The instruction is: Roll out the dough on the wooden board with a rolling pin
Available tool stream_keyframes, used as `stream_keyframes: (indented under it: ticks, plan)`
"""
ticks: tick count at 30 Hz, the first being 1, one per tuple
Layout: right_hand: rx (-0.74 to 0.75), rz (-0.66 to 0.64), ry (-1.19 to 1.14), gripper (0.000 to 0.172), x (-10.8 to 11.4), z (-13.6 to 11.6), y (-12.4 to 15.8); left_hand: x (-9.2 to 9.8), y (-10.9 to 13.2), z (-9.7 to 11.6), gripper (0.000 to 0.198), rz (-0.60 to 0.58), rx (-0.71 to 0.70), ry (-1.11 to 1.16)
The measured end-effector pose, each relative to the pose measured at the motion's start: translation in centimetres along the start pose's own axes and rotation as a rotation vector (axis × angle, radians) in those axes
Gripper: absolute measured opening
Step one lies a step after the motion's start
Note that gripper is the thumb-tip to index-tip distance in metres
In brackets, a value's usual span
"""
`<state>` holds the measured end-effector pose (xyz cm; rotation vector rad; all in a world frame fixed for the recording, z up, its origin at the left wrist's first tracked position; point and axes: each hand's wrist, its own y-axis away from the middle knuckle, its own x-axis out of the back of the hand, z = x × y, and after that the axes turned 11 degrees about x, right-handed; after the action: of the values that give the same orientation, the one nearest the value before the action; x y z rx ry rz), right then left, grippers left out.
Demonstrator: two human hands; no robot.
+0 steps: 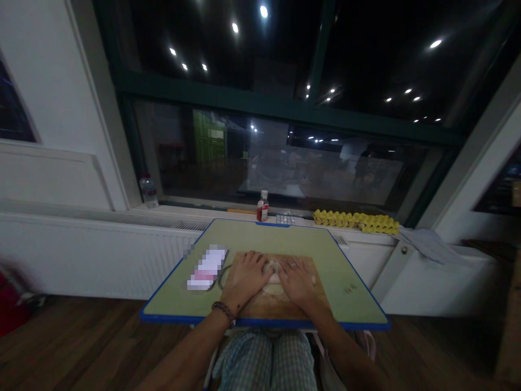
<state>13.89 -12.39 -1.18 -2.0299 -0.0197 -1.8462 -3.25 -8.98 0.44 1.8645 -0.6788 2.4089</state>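
My left hand [249, 278] lies palm down with fingers stretched out, on a brown wooden board [280, 311]. Opposite it, my right hand [298, 281] rests the same way, flat and wearing a ring. Between and partly under both hands is a pale, elongated piece that looks like dough [275, 278]; the palms hide much of it. Just below it on the board shows a pale, rounded patch [272, 290]; dough or flour, I cannot tell. A beaded bracelet [223, 310] circles my left wrist.
The board sits on a small green table [264, 233] with a blue rim. A phone [208, 267] lies left of the board. Along the windowsill stand a small red-labelled bottle [262, 207], a clear bottle [148, 191] and yellow egg trays [356, 220]. A white radiator [101, 255] is behind.
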Motion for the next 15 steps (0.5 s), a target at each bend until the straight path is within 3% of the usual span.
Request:
stream_keyframes:
  ticks: [11,15]
  plan:
    - [-0.031,-0.087,0.036,0.045,0.5,0.5,-2.9,0.3,-3.2,-0.2,0.041,-0.08,0.124,-0.034]
    - [0.051,-0.155,0.059,0.043,0.2,1.5,-4.2,0.0,-4.5,-0.5,0.042,-0.142,0.193,-0.019]
